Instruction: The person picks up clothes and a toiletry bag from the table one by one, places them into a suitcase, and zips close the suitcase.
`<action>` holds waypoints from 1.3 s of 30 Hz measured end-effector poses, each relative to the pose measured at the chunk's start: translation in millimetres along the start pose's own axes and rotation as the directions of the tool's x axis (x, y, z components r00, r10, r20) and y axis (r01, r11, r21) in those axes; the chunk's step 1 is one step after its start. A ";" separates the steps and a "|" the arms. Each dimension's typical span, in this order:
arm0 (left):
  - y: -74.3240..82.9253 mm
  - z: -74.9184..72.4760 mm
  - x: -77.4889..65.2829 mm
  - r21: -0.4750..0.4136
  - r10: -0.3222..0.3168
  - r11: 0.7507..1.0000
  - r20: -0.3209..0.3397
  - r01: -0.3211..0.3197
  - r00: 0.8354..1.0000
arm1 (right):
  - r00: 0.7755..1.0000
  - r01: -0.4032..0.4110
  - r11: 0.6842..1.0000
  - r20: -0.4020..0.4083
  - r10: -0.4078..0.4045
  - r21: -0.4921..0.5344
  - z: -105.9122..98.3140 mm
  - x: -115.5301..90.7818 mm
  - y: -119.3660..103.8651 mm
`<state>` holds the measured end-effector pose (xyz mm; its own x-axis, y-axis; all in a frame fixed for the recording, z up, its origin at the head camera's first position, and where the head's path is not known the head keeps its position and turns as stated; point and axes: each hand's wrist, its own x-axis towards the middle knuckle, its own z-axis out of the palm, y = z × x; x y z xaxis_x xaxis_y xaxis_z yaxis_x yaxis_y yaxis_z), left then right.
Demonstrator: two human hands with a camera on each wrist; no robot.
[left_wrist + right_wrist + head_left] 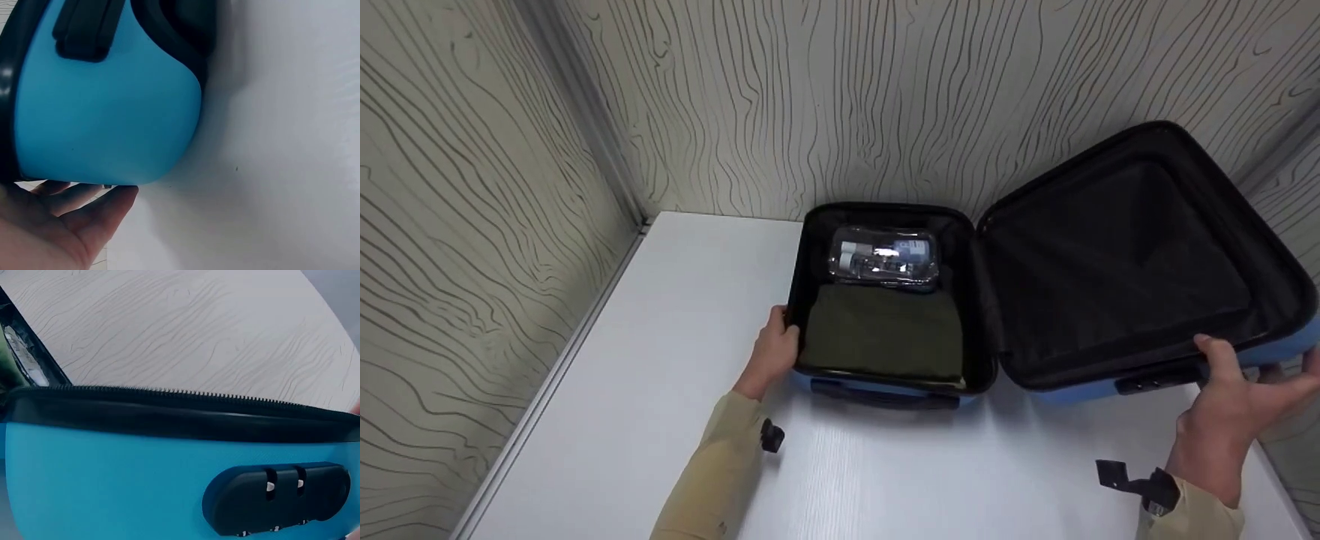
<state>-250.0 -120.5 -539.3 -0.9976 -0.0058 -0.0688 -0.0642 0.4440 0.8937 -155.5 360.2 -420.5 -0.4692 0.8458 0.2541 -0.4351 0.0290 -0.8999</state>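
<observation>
A blue suitcase with black lining lies opened out on the white table. Its base (885, 386) holds a folded dark green cloth (885, 330) at the front and a clear pouch (883, 259) with small bottles behind. My left hand (774, 349) touches the base's left side; in the left wrist view its fingers (104, 216) lie fairly straight against the blue shell (112, 124). At the right, my right hand (1234, 397) grips the raised, tilted lid (1117, 262) by its front edge, thumb on the inner rim. The right wrist view shows the lid's combination lock (275, 498) and zip (185, 392).
The white table (660, 375) extends left and in front of the suitcase. Wood-grain panels (810, 97) stand behind and at the sides, with a metal rail (585, 322) along the table's left edge. A black handle (885, 396) sits on the base's front.
</observation>
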 end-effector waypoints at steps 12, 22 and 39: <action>-1.9 2.1 1.5 -0.014 0.012 1.000 -0.023 -0.012 1.000 | 0.959 0.265 0.948 0.150 -0.241 -0.177 32.7 -23.7 -27.7; -2.6 -0.1 1.2 -0.024 0.016 1.000 -0.026 -0.017 1.000 | 0.905 0.396 0.895 0.254 -0.342 -0.205 57.5 -47.6 -39.1; -5.5 -3.2 1.7 -0.033 0.010 0.999 -0.038 -0.011 0.999 | 0.774 0.572 0.814 0.396 -0.493 -0.104 109.6 -103.0 -54.8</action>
<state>-251.4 -125.9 -542.9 -0.9985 -0.0355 -0.0428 -0.0537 0.4141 0.9086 -167.6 213.1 -358.5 -0.4530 0.4298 0.7811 -0.5423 0.5625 -0.6240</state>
